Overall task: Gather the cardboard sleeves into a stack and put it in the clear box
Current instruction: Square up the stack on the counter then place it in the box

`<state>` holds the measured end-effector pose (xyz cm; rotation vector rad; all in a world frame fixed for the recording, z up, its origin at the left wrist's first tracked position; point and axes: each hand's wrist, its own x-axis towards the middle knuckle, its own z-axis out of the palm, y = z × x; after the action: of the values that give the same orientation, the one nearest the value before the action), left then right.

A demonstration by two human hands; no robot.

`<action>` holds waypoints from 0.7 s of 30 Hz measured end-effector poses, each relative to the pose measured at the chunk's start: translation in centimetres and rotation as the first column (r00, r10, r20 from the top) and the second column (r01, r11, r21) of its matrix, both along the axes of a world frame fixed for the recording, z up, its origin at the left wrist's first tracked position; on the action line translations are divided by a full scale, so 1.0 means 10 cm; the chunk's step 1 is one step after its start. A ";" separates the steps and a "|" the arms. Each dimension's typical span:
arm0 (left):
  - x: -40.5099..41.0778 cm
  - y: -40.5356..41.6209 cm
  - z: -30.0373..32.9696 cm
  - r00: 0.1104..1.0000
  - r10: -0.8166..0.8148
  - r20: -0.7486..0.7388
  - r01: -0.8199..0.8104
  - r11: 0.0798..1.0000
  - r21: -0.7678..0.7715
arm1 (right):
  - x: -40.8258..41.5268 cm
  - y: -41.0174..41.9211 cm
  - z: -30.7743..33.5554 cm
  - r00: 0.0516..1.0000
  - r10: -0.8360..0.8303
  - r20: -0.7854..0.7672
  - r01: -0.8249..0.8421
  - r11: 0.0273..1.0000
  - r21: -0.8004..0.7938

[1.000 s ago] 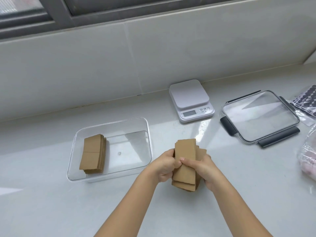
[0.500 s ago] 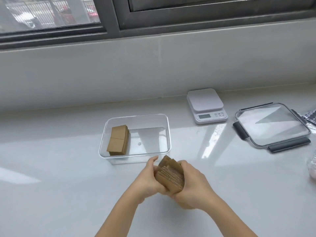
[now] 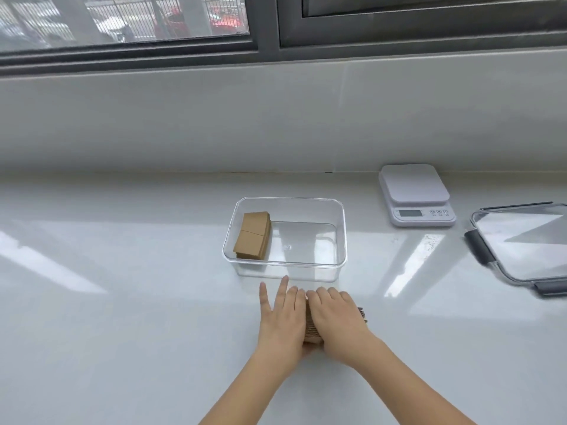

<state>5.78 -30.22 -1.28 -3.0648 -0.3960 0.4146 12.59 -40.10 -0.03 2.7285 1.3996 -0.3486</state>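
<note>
Lowered since 0.5 s ago, the brown cardboard sleeves [image 3: 312, 325] now sit pressed on the glossy white counter [image 3: 122, 302] between both hands, left hand [image 3: 280, 320] flat w/ fingers spread along one side, right hand [image 3: 336, 320] curled over the top, corrugated edges showing at the right. Just beyond, the clear plastic box [image 3: 342, 228], rounded corners, holds another flat stack [image 3: 253, 236] against its left wall, most of its floor bare. White scale [image 3: 415, 194] and clear lid [image 3: 521, 243] lie right, below a tiled wall and dark-framed window [image 3: 267, 23].
</note>
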 end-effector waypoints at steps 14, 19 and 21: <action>0.03 0.11 0.06 0.993 0.003 0.114 0.031 0.957 -0.288 | 0.13 -0.05 -0.07 0.994 -0.059 -0.094 0.071 0.988 0.135; 0.00 0.38 0.54 0.938 0.240 0.252 0.017 0.692 -0.722 | 0.16 -0.20 0.04 0.687 -0.050 -0.724 0.513 0.739 0.436; 0.02 0.37 0.72 0.966 0.130 0.225 0.061 0.728 -0.682 | 0.14 -0.21 0.05 0.473 0.125 -0.872 0.609 0.669 0.426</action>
<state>5.98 -26.53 5.93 -3.8776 -0.3697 0.1760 13.96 -42.18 0.49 3.6496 1.3774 -1.8221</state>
